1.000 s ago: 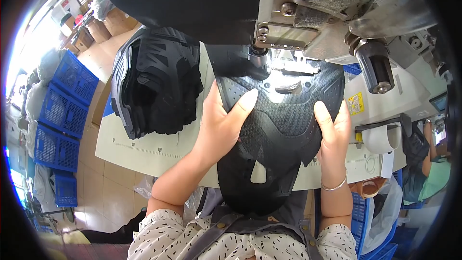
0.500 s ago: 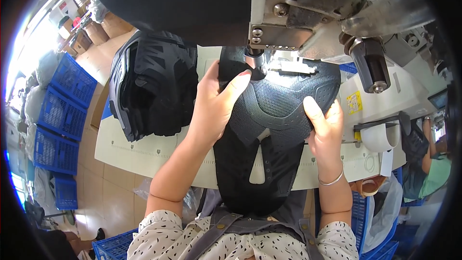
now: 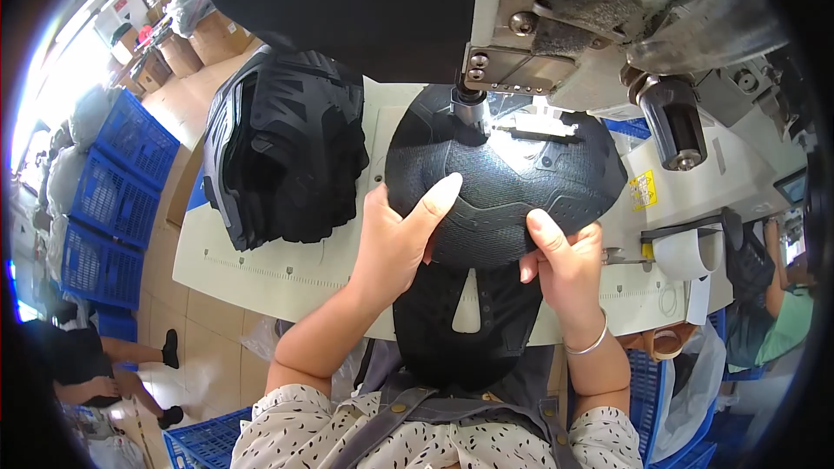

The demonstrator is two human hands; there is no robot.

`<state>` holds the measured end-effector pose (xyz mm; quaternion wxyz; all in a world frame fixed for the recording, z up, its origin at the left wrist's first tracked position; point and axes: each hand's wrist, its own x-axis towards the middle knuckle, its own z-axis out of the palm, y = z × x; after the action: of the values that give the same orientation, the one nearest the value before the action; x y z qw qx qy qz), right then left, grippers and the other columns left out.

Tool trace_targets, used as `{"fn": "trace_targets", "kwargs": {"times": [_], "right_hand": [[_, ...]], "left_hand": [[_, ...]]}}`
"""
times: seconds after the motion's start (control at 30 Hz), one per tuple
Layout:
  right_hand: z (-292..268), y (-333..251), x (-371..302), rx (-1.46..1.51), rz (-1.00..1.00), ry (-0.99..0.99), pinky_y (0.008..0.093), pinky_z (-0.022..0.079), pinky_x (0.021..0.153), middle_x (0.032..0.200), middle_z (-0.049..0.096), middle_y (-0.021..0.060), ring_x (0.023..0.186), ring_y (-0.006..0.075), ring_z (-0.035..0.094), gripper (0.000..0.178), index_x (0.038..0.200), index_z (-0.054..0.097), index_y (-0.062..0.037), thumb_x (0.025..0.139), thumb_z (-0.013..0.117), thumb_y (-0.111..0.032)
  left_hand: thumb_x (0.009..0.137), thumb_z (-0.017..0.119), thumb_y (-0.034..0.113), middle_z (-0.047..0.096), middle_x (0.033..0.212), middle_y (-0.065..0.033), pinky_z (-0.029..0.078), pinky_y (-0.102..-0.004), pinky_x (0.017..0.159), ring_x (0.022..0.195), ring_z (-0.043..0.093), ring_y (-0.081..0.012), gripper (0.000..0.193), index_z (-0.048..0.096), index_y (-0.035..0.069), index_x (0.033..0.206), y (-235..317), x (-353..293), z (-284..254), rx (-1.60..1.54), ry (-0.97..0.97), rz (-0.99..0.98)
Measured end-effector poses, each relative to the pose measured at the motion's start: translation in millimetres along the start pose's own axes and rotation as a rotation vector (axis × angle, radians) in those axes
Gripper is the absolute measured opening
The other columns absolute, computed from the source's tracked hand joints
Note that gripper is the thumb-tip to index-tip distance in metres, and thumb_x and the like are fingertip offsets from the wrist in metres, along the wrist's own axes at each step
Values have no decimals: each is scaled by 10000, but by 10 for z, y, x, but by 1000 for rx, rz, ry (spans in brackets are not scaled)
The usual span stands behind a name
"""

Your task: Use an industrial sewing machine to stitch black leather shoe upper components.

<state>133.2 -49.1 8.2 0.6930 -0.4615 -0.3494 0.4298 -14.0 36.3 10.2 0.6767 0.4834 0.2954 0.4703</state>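
A black shoe upper (image 3: 486, 239) with a textured, glossy surface lies under the presser foot (image 3: 470, 108) of a sewing machine. Its darker part with a long pale opening stretches over the table edge toward my lap. My left hand (image 3: 395, 239) grips the upper's left side, thumb flat on top and fingers mostly hidden beneath. On the opposite side my right hand (image 3: 569, 269) pinches the lower right edge, its thumb on the textured face. The machine's lamp glares on the upper near the needle, so detail there is washed out.
A stack of black shoe uppers (image 3: 291, 148) sits left on the pale table (image 3: 261, 265). The sewing machine head (image 3: 556, 26) hangs overhead. Blue crates (image 3: 109, 195) line the left. A white roll (image 3: 686, 252) is at right. Other people appear at both sides.
Both hands have moved nearer to me along the upper, and the right hand has also shifted left. The upper has turned and spread out under the machine. More of the person at lower left shows.
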Motion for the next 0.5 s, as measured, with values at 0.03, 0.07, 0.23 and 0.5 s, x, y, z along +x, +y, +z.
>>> {"fn": "trace_targets", "kwargs": {"times": [0.03, 0.07, 0.23, 0.5], "right_hand": [[11, 20, -12, -1, 1, 1, 209, 425, 387, 617, 579, 40, 417, 94, 514, 137, 719, 591, 3, 821, 612, -85], [21, 36, -29, 7, 3, -9, 208, 427, 394, 616, 578, 40, 426, 92, 518, 135, 722, 591, 2, 822, 611, -86], [122, 52, -50, 32, -2, -16, 212, 423, 401, 636, 595, 46, 466, 91, 537, 140, 731, 602, -1, 832, 605, -98], [199, 143, -106, -20, 112, -130, 199, 432, 466, 689, 632, 63, 484, 81, 528, 212, 801, 628, -2, 853, 597, -205]], "left_hand": [[822, 619, 194, 544, 608, 6, 326, -180, 349, 401, 433, -34, 192, 577, 7, 817, 9, -23, 2, -1, 0, -2], [827, 614, 199, 546, 611, 6, 323, -182, 350, 409, 434, -34, 196, 583, 7, 804, 41, -57, 15, 24, 27, -59], [840, 602, 209, 561, 632, 6, 322, -183, 366, 431, 443, -34, 201, 600, 9, 820, -22, -159, -37, 64, -16, -102], [863, 567, 166, 586, 811, -4, 405, -200, 525, 659, 522, -51, 136, 571, 43, 920, -123, -233, 157, -115, -51, -3]]}}
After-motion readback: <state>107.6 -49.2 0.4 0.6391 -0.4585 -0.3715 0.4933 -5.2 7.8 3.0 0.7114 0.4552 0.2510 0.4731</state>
